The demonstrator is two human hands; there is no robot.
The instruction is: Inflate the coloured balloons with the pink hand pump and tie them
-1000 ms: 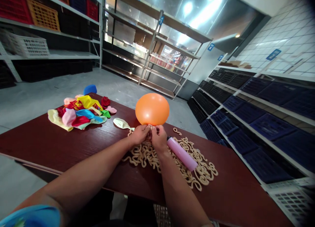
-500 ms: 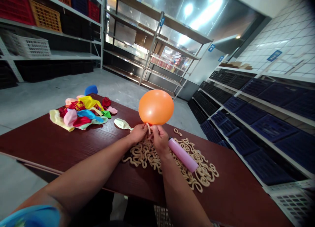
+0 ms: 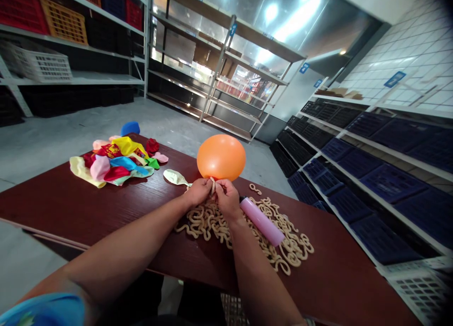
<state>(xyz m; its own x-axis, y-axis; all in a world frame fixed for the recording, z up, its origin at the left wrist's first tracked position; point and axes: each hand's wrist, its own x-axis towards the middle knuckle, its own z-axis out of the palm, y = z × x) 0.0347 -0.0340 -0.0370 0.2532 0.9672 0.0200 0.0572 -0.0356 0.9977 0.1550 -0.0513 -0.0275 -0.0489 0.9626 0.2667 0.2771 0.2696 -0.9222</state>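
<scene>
An inflated orange balloon (image 3: 221, 156) stands above my two hands, its neck down between them. My left hand (image 3: 200, 192) is closed in a pinch at the balloon's neck. Close beside it, my right hand (image 3: 227, 196) is also closed, fingertips at the same spot. A beige rubber band or cord (image 3: 213, 187) shows between the fingertips; most of the neck is hidden. Below the hands lies a heap of beige loops (image 3: 207, 222). A pink cylinder (image 3: 264, 222), apparently a balloon pump, rests on the heap to the right.
Deflated coloured balloons (image 3: 118, 163) lie piled at the table's left, with a blue round thing (image 3: 130, 128) behind. A pale balloon (image 3: 176, 177) lies left of my hands. One small beige loop (image 3: 255, 189) lies apart. Shelves with dark crates (image 3: 385, 182) line the right side.
The orange balloon has sunk slightly and shifted a little left. My hands stay pinched at its neck, the right fingers moved slightly inward.
</scene>
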